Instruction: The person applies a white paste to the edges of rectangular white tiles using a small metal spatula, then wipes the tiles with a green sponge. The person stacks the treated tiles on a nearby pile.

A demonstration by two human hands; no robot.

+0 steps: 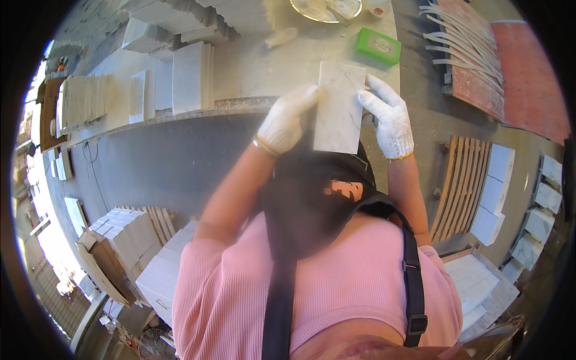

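A white rectangular tile with faint grey veins is held upright-lengthwise in front of my apron. My left hand, in a white knit glove, grips its left edge with the thumb near the upper part. On the opposite edge my right hand, gloved the same way, is closed with thumb and forefinger at the tile; its other fingers partly hide behind it. Beyond the tile on the work table lies a green box. A round dish with pale matter in it stands at the table's far side.
Stacked white tiles stand along the table at the left, with another row farther out. Pale strips lie on a reddish board at the right. A wooden pallet with white boxes sits on the right floor; more boxes are lower left.
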